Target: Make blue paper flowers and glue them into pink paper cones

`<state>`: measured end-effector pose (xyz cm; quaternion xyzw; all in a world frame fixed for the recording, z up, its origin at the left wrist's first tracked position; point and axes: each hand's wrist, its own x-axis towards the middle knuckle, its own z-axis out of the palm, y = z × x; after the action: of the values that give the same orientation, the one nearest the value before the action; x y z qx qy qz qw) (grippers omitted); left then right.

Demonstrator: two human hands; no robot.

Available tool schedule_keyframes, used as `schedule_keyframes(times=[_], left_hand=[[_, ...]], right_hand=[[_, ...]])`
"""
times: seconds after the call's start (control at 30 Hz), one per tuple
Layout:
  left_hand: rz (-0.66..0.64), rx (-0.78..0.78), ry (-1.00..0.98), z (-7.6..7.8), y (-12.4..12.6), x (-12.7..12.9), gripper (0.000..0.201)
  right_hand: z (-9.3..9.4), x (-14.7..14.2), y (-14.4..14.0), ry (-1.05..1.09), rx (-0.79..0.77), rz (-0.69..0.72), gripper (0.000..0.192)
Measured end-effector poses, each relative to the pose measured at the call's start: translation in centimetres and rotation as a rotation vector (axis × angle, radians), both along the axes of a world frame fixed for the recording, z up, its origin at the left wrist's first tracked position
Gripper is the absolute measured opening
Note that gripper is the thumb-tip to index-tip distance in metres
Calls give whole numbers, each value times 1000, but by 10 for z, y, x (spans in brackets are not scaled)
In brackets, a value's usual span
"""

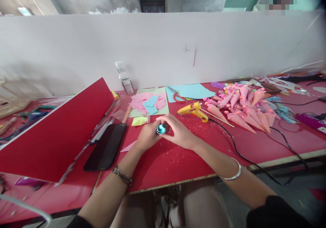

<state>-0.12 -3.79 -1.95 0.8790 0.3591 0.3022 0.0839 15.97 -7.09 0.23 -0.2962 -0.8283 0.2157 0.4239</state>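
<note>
Between my two hands is a rolled piece of light blue paper (161, 129), its open spiral end facing me. My left hand (148, 135) is closed around its left side. From the right, the fingers of my right hand (178, 131) curl over and under the roll, pressing on it. A pink paper triangle (128, 146) lies beside my left wrist. Just beyond my hands is a small yellow piece (139, 120). A yellow hot glue gun (193, 111) lies to the right of my right hand, its black cable trailing off.
Pink and blue paper pieces (151, 102) lie on a pale green sheet. Red-handled scissors (179, 97) rest on blue sheets (196, 91). A heap of pink paper cones (244, 102) is at right. A black phone (105, 148), a red board (63, 133) and a plastic bottle (125, 80) stand left.
</note>
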Motion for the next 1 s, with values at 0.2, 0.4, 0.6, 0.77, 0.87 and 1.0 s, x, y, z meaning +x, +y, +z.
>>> schedule_keyframes(times=[0.2,0.4,0.6,0.77,0.87,1.0], left_hand=[[72,68,45,-3,0,-2,19],[53,127,10,-3,1,-5,13],[67,77,24,-5,0,-4,8],[43,23,18,-7,-1,-2,9],[58,2,21,-6,-1,-1,9],[19,-41,-21,-1,-2,1,10]], right_hand=[[3,-1,-4,-57,51,-21,40],[1,-3,-7,-147,129,-72,39],[-3,-6,-8,-217,201,-122,32],[-6,-7,-7,-207,178,-156,29],[-7,-7,-6,-180,150,-152,25],[-6,-5,-4,-118,120,-135,17]])
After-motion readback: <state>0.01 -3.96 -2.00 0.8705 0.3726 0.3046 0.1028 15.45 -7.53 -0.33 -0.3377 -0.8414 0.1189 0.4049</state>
